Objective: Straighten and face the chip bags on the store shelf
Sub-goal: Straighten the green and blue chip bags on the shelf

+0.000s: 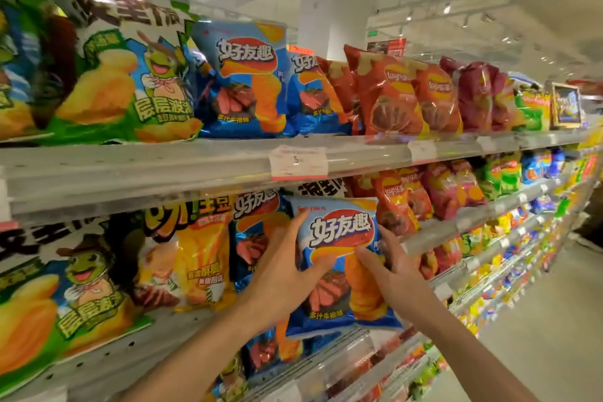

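A blue chip bag [342, 238] with a red-and-orange logo is held upright in front of the middle shelf. My left hand [284, 274] grips its left edge, thumb across the front. My right hand [391, 264] grips its right edge, thumb on the front too. Behind it stands another blue bag [254, 232] of the same kind, then a yellow bag [202, 258] and a green cartoon bag [75, 297] to the left. On the top shelf two matching blue bags [248, 81] face forward beside red bags [388, 98].
The top shelf rail [163, 170] carries a price tag [298, 161]. Red and pink bags [434, 192] fill the middle shelf to the right. Lower shelves [489, 271] with small colourful packs run down the aisle. Grey floor [554, 320] lies on the right.
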Demonstrator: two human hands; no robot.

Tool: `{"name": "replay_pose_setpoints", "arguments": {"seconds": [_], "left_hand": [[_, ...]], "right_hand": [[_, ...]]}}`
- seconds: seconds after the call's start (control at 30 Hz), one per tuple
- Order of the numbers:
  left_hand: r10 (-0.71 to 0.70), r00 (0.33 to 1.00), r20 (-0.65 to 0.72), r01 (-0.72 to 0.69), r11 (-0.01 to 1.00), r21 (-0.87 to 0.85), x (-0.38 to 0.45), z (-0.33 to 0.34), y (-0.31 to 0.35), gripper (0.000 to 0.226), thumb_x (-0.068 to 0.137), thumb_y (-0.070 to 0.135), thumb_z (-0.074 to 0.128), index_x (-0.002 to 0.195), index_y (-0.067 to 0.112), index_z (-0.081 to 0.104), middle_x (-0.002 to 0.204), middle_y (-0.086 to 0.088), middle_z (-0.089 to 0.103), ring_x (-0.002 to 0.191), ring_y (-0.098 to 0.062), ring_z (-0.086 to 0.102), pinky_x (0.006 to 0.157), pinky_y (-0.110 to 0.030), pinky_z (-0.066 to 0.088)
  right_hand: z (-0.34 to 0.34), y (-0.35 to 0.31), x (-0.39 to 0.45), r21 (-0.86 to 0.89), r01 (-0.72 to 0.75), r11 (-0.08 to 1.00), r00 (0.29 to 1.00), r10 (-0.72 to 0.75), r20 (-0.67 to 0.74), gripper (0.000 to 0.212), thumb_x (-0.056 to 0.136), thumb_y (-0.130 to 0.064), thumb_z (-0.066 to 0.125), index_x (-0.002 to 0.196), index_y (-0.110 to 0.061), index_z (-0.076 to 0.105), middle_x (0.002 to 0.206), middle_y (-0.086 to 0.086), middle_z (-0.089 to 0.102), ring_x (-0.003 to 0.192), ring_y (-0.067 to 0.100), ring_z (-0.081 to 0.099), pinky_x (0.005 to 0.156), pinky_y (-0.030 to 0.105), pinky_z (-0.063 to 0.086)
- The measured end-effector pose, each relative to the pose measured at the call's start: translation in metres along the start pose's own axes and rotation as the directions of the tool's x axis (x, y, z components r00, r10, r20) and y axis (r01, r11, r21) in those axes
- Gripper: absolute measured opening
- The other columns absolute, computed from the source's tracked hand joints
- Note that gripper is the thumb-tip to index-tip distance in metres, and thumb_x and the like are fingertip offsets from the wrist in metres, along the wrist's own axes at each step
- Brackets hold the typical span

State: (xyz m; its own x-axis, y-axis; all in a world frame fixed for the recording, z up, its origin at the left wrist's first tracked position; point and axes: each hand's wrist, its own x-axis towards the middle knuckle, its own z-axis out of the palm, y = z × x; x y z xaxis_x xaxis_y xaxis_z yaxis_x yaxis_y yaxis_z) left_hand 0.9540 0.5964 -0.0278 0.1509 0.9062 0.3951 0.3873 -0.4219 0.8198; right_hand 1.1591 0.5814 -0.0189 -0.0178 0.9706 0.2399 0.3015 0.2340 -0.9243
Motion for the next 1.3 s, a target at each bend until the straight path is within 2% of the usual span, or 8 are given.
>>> {"name": "replay_pose_setpoints", "arguments": {"seconds": [0.1,0.3,0.47,0.67,0.83,1.0,1.1,1.3], "left_hand": [[-0.002,0.999,-0.041,0.003,1.000,0.022,0.017,0.010,0.005,0.074,0.088,0.047,0.070,0.145,0.056,0.022,0.116,0.031,0.034,0.105,0.023,0.041,0.078,0.000,0.038],[-0.033,0.992,-0.125,0.047,0.992,0.115,0.048,0.040,0.011,0.084,0.079,0.065,0.064,0.150,0.053,0.019,0.136,0.013,0.039,0.125,-0.008,0.048,0.105,-0.035,0.046],[-0.082,0.965,-0.248,0.122,0.981,0.153,0.062,0.066,0.025,0.078,0.085,0.073,0.049,0.152,0.053,0.015,0.133,0.014,0.046,0.109,0.000,0.055,0.093,-0.032,0.052],[-0.188,0.876,-0.444,0.303,0.931,0.205,0.068,0.090,0.019,0.066,0.099,0.045,0.054,0.154,0.045,0.017,0.135,0.017,0.032,0.130,-0.009,0.041,0.106,-0.027,0.032],[-0.301,0.838,-0.455,0.455,0.845,0.280,0.076,0.102,0.006,0.079,0.092,0.053,0.060,0.152,0.051,0.008,0.144,0.000,0.040,0.129,-0.025,0.050,0.104,-0.041,0.043],[-0.336,0.839,-0.428,0.479,0.829,0.289,0.096,0.103,0.006,0.090,0.086,0.068,0.056,0.153,0.043,0.001,0.127,0.012,0.062,0.103,-0.011,0.063,0.093,-0.038,0.055],[-0.380,0.838,-0.391,0.486,0.847,0.218,0.103,0.108,0.013,0.086,0.096,0.050,0.058,0.157,0.036,0.000,0.128,0.017,0.053,0.109,-0.003,0.045,0.096,-0.020,0.033],[-0.314,0.832,-0.457,0.401,0.910,0.103,0.106,0.118,0.008,0.088,0.090,0.053,0.065,0.155,0.047,0.006,0.136,0.025,0.040,0.128,-0.006,0.042,0.108,-0.030,0.037]], "right_hand": [[-0.016,0.010,0.024,0.023,0.029,0.999,0.999,-0.030,0.024,0.049,0.094,-0.038,0.059,0.140,-0.039,0.041,0.118,-0.016,0.066,0.098,-0.003,0.067,0.074,0.015,0.054],[-0.049,0.029,0.077,0.046,0.089,0.995,0.989,-0.093,0.117,0.043,0.096,-0.032,0.059,0.136,-0.041,0.044,0.116,-0.020,0.067,0.096,-0.007,0.066,0.073,0.014,0.053],[-0.084,0.048,0.117,0.030,0.158,0.987,0.972,-0.160,0.173,0.046,0.095,-0.040,0.059,0.139,-0.040,0.044,0.113,-0.015,0.068,0.099,0.006,0.067,0.081,0.027,0.054],[-0.123,0.057,0.144,0.041,0.142,0.989,0.967,-0.147,0.210,0.045,0.096,-0.044,0.055,0.136,-0.042,0.034,0.106,-0.013,0.066,0.085,-0.001,0.065,0.061,0.013,0.047],[-0.131,0.068,0.157,0.033,0.161,0.986,0.957,-0.165,0.240,0.053,0.098,-0.038,0.054,0.147,-0.028,0.037,0.076,-0.020,0.058,0.056,-0.011,0.059,0.049,0.010,0.043],[-0.138,0.074,0.165,0.054,0.165,0.985,0.955,-0.173,0.239,0.057,0.096,-0.045,0.055,0.148,-0.038,0.034,0.099,-0.001,0.073,0.093,0.024,0.070,0.078,0.042,0.060],[-0.146,0.074,0.167,0.061,0.169,0.984,0.953,-0.179,0.244,0.048,0.098,-0.040,0.054,0.143,-0.038,0.038,0.096,-0.007,0.072,0.085,0.012,0.070,0.064,0.023,0.057],[-0.163,0.077,0.177,0.065,0.160,0.985,0.964,-0.170,0.206,0.048,0.098,-0.037,0.056,0.142,-0.040,0.038,0.100,-0.020,0.068,0.078,-0.007,0.067,0.059,0.012,0.049]]}}
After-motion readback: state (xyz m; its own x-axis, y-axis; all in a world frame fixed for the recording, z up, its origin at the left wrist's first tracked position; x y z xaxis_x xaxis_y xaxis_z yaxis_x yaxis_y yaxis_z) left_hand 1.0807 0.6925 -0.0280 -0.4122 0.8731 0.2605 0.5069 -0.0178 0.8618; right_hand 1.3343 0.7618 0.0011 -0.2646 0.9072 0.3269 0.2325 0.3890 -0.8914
